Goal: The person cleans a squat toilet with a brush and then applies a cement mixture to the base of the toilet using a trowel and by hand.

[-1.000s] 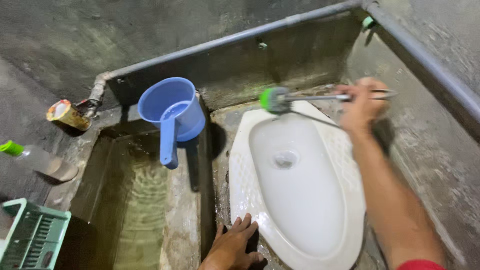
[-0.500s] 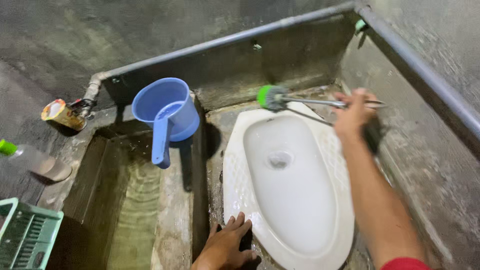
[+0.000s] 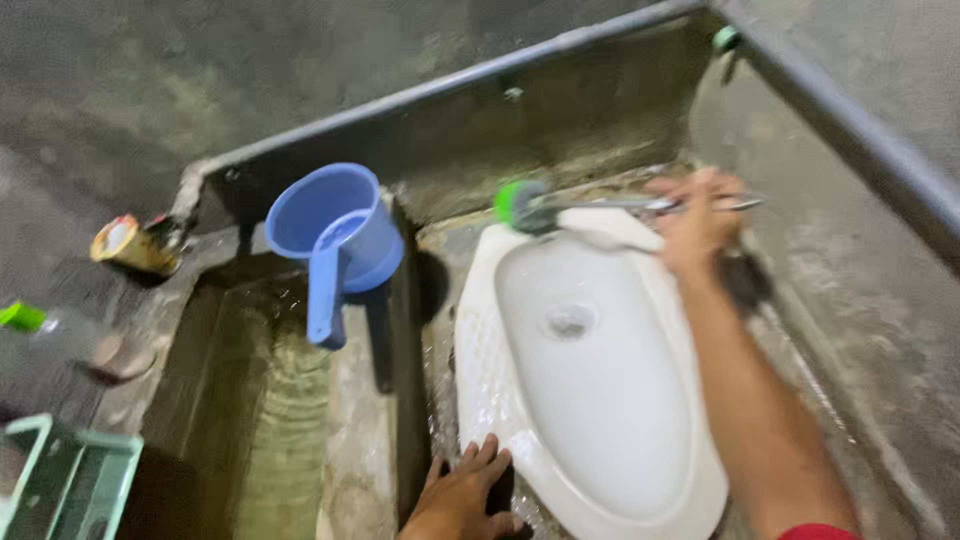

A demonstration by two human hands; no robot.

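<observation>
Right hand [image 3: 700, 225]: clenched on green-headed brush [image 3: 527, 204] at squat toilet pan [image 3: 590, 390] far rim | left hand [image 3: 462, 495]: fingers spread, flat at near rim | blue dipper [image 3: 335, 235] on ledge.

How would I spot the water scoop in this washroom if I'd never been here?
Find the white ceramic squat toilet pan set in the floor. Left of it, past a low concrete wall, lies a water-filled concrete trough. The blue plastic scoop with a long handle sits at the trough's far end, the only blue, cup-shaped thing there.
</observation>
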